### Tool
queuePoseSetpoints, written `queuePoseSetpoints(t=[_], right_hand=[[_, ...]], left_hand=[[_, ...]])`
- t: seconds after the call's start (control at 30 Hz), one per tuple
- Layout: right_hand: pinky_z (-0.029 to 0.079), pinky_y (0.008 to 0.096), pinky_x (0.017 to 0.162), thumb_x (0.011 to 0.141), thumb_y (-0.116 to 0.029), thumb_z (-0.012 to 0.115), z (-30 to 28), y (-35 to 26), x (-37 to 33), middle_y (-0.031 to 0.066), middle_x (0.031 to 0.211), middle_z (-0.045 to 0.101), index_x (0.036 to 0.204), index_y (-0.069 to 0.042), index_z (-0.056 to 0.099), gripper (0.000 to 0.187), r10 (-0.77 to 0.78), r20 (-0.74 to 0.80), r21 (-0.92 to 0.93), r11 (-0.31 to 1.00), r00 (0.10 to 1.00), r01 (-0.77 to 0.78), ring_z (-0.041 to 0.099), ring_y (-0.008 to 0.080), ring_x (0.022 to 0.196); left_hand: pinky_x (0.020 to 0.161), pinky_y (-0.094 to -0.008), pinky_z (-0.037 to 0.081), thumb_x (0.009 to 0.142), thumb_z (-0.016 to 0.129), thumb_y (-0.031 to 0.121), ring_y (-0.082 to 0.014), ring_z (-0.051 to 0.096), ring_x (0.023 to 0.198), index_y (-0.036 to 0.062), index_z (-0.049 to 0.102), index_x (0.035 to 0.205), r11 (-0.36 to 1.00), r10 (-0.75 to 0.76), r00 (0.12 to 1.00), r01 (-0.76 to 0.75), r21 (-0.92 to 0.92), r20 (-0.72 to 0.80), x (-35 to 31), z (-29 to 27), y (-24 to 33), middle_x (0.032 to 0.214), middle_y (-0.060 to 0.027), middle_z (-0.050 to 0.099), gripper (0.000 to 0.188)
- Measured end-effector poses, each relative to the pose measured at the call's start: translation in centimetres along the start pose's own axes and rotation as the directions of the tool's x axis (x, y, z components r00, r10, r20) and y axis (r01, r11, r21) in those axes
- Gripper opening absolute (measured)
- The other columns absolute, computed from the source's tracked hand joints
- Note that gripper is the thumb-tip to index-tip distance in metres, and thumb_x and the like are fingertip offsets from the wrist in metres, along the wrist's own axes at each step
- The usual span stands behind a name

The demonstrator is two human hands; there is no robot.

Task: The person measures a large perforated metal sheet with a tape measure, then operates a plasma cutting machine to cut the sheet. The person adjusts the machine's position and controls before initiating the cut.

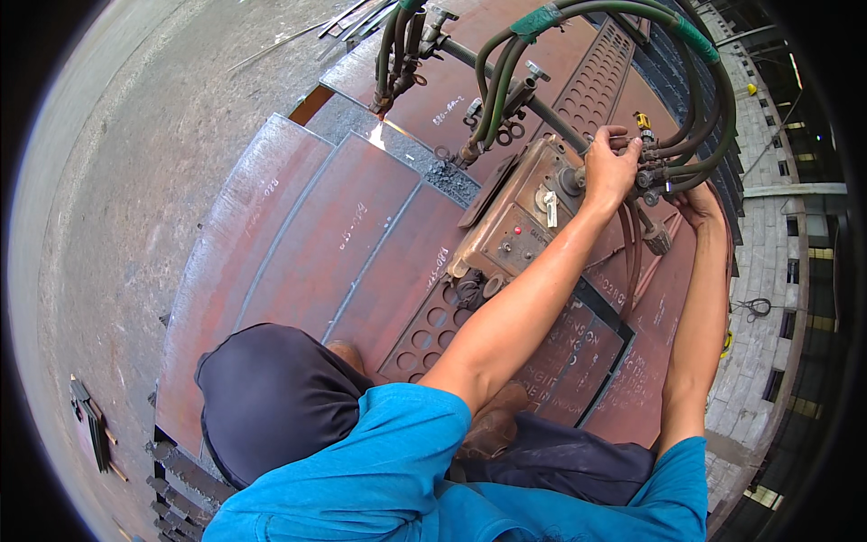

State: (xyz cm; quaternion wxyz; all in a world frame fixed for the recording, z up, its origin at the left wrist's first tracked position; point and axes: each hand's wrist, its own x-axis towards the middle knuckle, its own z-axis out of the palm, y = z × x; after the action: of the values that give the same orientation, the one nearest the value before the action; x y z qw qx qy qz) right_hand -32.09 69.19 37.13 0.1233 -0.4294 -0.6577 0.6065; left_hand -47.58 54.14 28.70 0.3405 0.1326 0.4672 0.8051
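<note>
My left hand (612, 167) is closed at a small valve on the gas manifold (652, 172), close to a yellow-marked fitting (643, 125). From the other side, my right hand (700, 206) grips the manifold's lower part, its fingers partly hidden by hoses. The manifold stands on a worn, brown portable cutting machine (515, 226) with knobs and a small lever. A bar (555, 122) reaches out from it and carries two cutting torches. At the far torch (384, 99) a bright flame (377, 137) meets the steel plate (348, 208); the near torch (470, 149) shows no flame.
Dark green hoses (727, 99) loop above the manifold. A perforated track (591, 77) runs under the machine across the plate. Grey slag (452, 181) lies by the near torch. My bent knee (280, 397) and boot (492, 434) rest on the plate. Metal strips (357, 18) lie on the floor.
</note>
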Motion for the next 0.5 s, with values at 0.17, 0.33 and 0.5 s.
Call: queuePoseSetpoints(t=[0.17,0.33,0.5], right_hand=[[0.033,0.0212,0.047,0.098,-0.029,0.069,0.11,-0.04,0.06,-0.0079,0.073,0.061,0.106,-0.012,0.069,0.019,0.000,-0.019,0.007,1.000,1.000,0.000,0.039,0.0012,0.048],[0.032,0.0212,0.047,0.098,-0.030,0.070,0.24,-0.05,0.17,-0.0083,0.072,0.061,0.107,-0.013,0.070,0.020,-0.014,-0.005,-0.006,1.000,1.000,0.014,0.039,0.0011,0.048],[0.031,0.0213,0.047,0.098,-0.032,0.071,0.17,0.03,0.13,-0.0089,0.070,0.059,0.105,-0.014,0.070,0.019,-0.004,-0.027,-0.016,1.000,1.000,0.004,0.039,0.0015,0.049]], left_hand=[[0.086,-0.0373,0.057,0.091,0.079,0.023,-0.0259,0.073,0.099,-0.0042,0.062,0.120,0.999,0.026,0.999,-0.024,0.049,-0.035,0.15,0.07,-0.27,0.109,-0.0210,0.074,0.044],[0.086,-0.0374,0.057,0.090,0.080,0.024,-0.0259,0.073,0.098,-0.0042,0.060,0.118,0.998,0.023,0.998,-0.020,0.062,-0.053,0.16,0.05,-0.33,0.108,-0.0207,0.074,0.044],[0.085,-0.0376,0.057,0.089,0.081,0.024,-0.0255,0.073,0.097,-0.0041,0.060,0.116,0.997,0.018,0.998,-0.013,0.081,-0.059,0.02,0.10,-0.20,0.106,-0.0197,0.075,0.044]])
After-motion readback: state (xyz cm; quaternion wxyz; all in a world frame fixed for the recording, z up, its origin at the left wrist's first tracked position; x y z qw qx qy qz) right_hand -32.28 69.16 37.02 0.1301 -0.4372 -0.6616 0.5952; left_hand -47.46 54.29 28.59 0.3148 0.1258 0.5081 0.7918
